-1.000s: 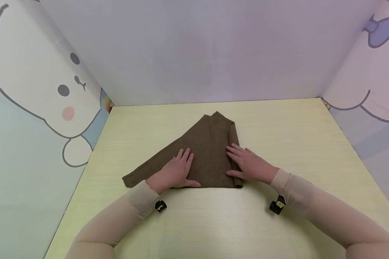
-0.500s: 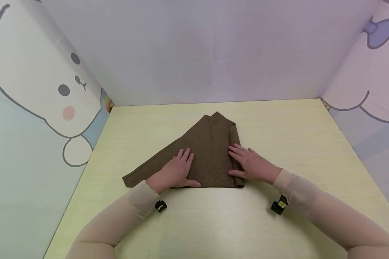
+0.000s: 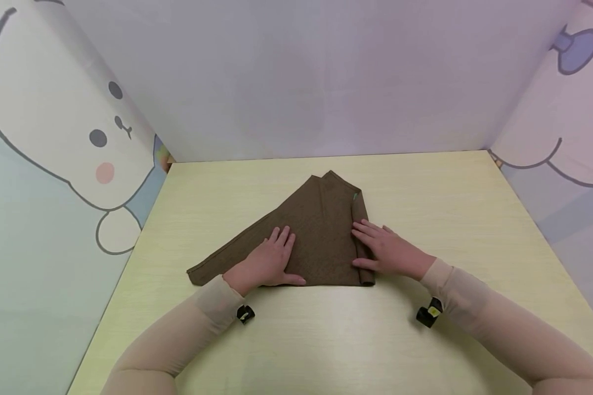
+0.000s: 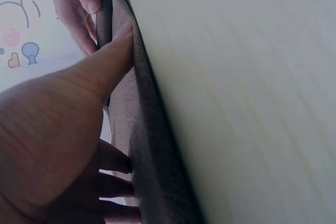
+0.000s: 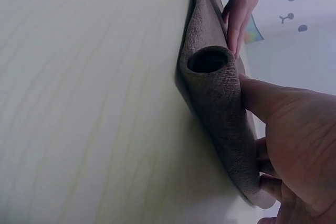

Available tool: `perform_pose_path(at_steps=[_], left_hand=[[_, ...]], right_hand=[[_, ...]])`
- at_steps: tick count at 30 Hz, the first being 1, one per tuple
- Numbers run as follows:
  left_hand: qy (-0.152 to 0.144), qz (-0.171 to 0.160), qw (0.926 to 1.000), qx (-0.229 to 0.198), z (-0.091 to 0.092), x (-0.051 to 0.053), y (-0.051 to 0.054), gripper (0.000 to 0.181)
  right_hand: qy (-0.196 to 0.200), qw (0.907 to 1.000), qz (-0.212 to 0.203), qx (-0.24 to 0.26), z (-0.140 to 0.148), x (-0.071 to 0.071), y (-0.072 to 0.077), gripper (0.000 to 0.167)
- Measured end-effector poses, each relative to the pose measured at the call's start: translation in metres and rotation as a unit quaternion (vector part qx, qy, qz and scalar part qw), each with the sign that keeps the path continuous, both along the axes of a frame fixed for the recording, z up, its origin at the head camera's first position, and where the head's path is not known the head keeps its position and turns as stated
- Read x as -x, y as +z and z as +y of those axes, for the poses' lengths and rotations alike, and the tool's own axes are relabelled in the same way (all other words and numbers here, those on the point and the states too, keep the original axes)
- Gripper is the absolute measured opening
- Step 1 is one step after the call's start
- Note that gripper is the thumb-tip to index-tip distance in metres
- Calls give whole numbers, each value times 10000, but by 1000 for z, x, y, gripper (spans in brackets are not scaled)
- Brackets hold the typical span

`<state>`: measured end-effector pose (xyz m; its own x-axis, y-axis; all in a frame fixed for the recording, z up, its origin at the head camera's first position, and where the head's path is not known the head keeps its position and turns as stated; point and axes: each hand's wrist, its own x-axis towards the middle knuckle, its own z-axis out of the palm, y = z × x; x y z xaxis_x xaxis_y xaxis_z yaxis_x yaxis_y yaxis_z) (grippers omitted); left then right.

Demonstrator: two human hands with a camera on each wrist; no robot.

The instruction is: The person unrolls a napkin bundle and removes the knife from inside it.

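A brown cloth (image 3: 321, 241), folded to a roughly triangular shape, lies on the table. Its right edge is turned into a loose roll (image 3: 359, 207), whose open, hollow end faces the right wrist camera. My left hand (image 3: 267, 261) rests on the middle of the cloth, fingers spread and thumb along the near edge. On the roll lies my right hand (image 3: 387, 252), fingers extended to the left across it and thumb nearer me. A tiny green mark (image 3: 355, 196) shows near the roll's far end. Cloth layers beneath the hands are hidden.
The pale wood table (image 3: 306, 334) reaches a lilac back wall (image 3: 326, 82). Panels with cartoon animals (image 3: 54, 120) stand at both sides. A small black device (image 3: 429, 312) sits at the right wrist, and another black device (image 3: 245, 314) at the left.
My right hand has shifted slightly to the right, and the roll's edge has moved right with it. The green mark has come into sight. My left hand stays put.
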<state>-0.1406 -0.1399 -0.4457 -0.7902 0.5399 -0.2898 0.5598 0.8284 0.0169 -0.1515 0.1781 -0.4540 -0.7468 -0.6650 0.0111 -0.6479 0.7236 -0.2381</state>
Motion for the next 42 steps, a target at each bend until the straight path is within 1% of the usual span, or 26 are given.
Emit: perform_pose_path(at_steps=[11,19,25,29,33,37,42], left_hand=[[18,-20,10000,31,-1,1,-1,115],[32,45,9999,108,-3,0,-5,117],[88,-14,9999,91,-3,-1,-3,117],[74,-7,9999,83,-3,-2,-3,116],[61,19,9999,86,-3,-2,-2,117],[97,-27,9999,96,-4,-2,-2,117],[167,-71,9998,56,-8,-2,-2,118]], right_hand=[[-7,9996,-169,225,7,-1,4,79],[-3,9991,-246,332,14,-1,-2,80],[-39,9988,-352,346,16,-2,1,80],[-40,9986,-400,341,16,-3,1,80],[-51,9986,-400,342,17,-3,1,80],[-15,9987,-351,362,16,-3,1,79],[73,9990,-169,405,11,-2,1,79]])
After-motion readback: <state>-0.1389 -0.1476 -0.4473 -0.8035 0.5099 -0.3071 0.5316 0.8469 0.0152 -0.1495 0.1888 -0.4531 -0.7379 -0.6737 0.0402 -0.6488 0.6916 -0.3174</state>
